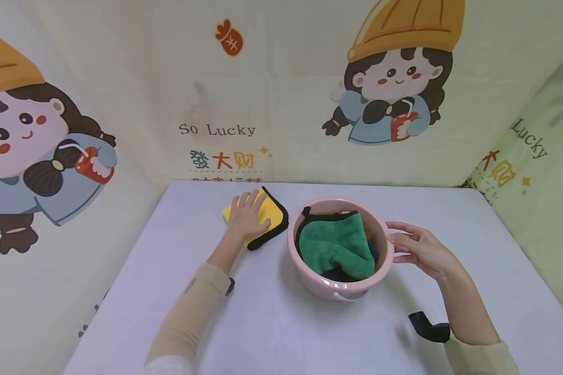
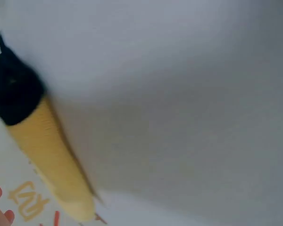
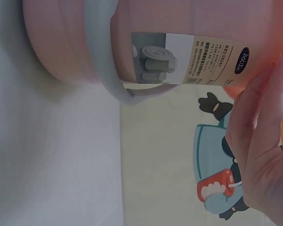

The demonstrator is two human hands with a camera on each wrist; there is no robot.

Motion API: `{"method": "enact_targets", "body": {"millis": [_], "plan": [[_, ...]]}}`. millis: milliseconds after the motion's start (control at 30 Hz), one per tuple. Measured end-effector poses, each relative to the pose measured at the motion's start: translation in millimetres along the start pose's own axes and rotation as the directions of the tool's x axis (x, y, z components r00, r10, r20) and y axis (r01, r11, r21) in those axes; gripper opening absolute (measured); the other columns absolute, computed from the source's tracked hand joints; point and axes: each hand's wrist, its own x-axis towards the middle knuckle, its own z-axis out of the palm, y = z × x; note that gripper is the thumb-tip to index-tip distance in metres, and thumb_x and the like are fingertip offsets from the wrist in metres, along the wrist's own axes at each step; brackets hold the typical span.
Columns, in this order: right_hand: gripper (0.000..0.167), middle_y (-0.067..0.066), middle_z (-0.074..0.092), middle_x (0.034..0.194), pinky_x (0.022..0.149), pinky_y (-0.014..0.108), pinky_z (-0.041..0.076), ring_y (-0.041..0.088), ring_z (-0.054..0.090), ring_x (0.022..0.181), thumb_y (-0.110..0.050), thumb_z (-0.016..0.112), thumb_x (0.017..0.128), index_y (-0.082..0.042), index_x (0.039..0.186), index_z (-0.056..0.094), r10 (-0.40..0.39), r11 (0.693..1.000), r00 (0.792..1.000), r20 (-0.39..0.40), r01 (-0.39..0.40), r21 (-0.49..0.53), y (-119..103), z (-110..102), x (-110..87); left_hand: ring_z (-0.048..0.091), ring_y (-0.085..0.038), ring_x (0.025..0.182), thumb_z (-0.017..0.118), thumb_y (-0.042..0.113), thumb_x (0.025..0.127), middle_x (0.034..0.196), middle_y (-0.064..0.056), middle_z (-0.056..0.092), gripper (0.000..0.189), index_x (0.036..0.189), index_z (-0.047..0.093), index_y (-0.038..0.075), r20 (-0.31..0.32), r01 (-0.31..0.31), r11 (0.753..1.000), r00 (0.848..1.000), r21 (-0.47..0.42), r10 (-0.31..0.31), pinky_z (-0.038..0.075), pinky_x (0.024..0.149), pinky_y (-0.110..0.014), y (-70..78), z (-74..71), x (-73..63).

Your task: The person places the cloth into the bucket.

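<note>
My left hand (image 1: 248,216) lies spread on a folded yellow cloth (image 1: 273,213) with black edging, on the table left of a pink bucket (image 1: 316,284). In the left wrist view the yellow cloth (image 2: 56,160) shows edge-on, with a dark corner. My right hand (image 1: 419,247) holds the right side of the bucket at its rim. The right wrist view shows fingers (image 3: 269,113) of that hand against the outer wall, near a printed label (image 3: 198,59). Inside the bucket lies a green cloth (image 1: 338,239) with black edging, over darker material mostly hidden beneath it.
The bucket stands on a white table (image 1: 258,323), its pale handle (image 1: 349,298) hanging down at the front. Behind the table hangs a cream curtain (image 1: 291,104) with cartoon figures and lettering. A black strap piece (image 1: 429,329) sticks out at the right wrist.
</note>
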Motion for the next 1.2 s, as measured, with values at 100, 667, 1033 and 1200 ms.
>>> {"method": "enact_targets", "body": {"millis": [100,667,1033,1200], "plan": [[0.022,-0.002,0.068,0.096,0.067,0.029,0.055,0.014,0.066,0.081,-0.009,0.049,0.094,-0.023,0.111,0.052,-0.001,1.000,1.000,0.001,0.001,0.000,-0.1,0.3,0.1,0.023,-0.030,0.131,0.051,0.052,0.081,0.147,-0.009,0.026,0.071,0.142,0.030,0.021,0.056,0.021,1.000,0.998,-0.010,-0.020,0.014,0.108,-0.053,-5.1,13.6,-4.5],[0.024,-0.002,0.068,0.095,0.067,0.029,0.055,0.013,0.066,0.081,-0.008,0.049,0.094,-0.023,0.111,0.052,-0.006,1.000,1.000,0.009,0.005,0.012,1.0,-0.8,-0.2,0.020,-0.034,0.134,0.044,0.062,0.082,0.149,-0.013,0.021,0.079,0.145,0.023,0.019,0.299,0.017,0.999,0.954,0.042,-0.029,0.007,0.109,-0.055,-6.5,31.4,-9.1],[0.024,-0.002,0.068,0.097,0.067,0.030,0.055,0.014,0.066,0.081,-0.007,0.048,0.094,-0.023,0.112,0.052,-0.016,1.000,1.000,0.008,0.016,0.017,2.0,-0.6,0.3,0.029,-0.035,0.127,0.048,0.050,0.085,0.142,-0.013,0.032,0.069,0.142,0.028,0.016,0.291,-0.016,0.995,0.957,0.099,-0.014,0.014,0.107,-0.053,-1.8,37.1,-2.0],[0.023,-0.002,0.067,0.097,0.067,0.030,0.055,0.014,0.066,0.081,-0.008,0.049,0.093,-0.023,0.111,0.052,-0.018,1.000,1.000,0.007,0.018,0.014,1.4,0.0,-0.2,0.033,-0.035,0.123,0.052,0.038,0.089,0.137,-0.014,0.037,0.059,0.138,0.033,0.013,0.248,-0.031,0.995,0.969,0.096,0.006,0.018,0.107,-0.052,0.3,35.4,-1.6]]}}
